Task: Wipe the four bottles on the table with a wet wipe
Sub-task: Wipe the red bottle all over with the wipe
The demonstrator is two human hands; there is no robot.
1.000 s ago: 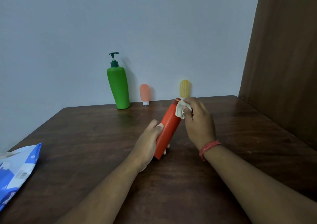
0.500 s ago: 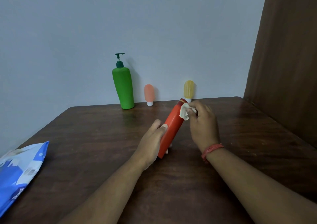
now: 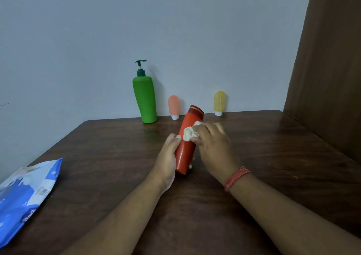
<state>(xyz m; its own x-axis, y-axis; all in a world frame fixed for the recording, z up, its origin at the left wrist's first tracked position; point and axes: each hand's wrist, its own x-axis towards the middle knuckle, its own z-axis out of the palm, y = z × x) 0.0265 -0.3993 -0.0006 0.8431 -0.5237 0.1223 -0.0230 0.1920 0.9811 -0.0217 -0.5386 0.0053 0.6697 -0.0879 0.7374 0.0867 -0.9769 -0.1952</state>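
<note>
Red cylindrical plastic bottle (image 3: 188, 141), tilted in left hand's (image 3: 169, 157) grip, mid-wipe under crumpled white wet wipe (image 3: 189, 133) pinched by right hand (image 3: 213, 147); next, lower body needs covering.

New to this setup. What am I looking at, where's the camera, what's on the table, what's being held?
There is no robot here: a person works with two bare hands. The single picture comes from a wide-angle camera worn on the person's head, looking forward and down, so both forearms reach in from the bottom edge.

The left hand grips the lower body of a red bottle, tilted with its base near the brown table. The right hand pinches a crumpled white wet wipe against the bottle's side.

Along the wall at the back stand a green pump bottle, a small pink bottle and a small yellow bottle, both standing on their white caps. At the left edge lies a blue wipes pack.
</note>
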